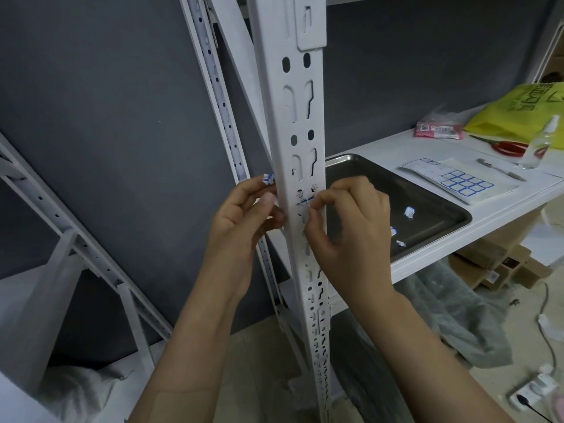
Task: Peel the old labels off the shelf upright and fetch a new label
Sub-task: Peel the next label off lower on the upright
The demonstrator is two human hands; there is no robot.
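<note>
A white perforated shelf upright (pixel 300 123) runs down the middle of the view. A torn old label (pixel 305 199) with blue edging and handwriting sticks to it at hand height. My right hand (pixel 348 221) presses thumb and forefinger against that label's right edge. My left hand (pixel 244 215) rests against the upright's left side and pinches a crumpled blue-and-white label scrap (pixel 268 179) in its fingertips. A sheet of new blue-bordered labels (pixel 457 180) lies on the white shelf (pixel 381 145) to the right.
A steel tray (pixel 442 206) on the shelf holds three peeled scraps (pixel 409 212). Further right lie a pen (pixel 500 169), red scissors (pixel 509 146), a clear spray bottle (pixel 540 145), a pink packet (pixel 439 129) and a yellow bag (pixel 518 108). Cardboard boxes and cables sit on the floor.
</note>
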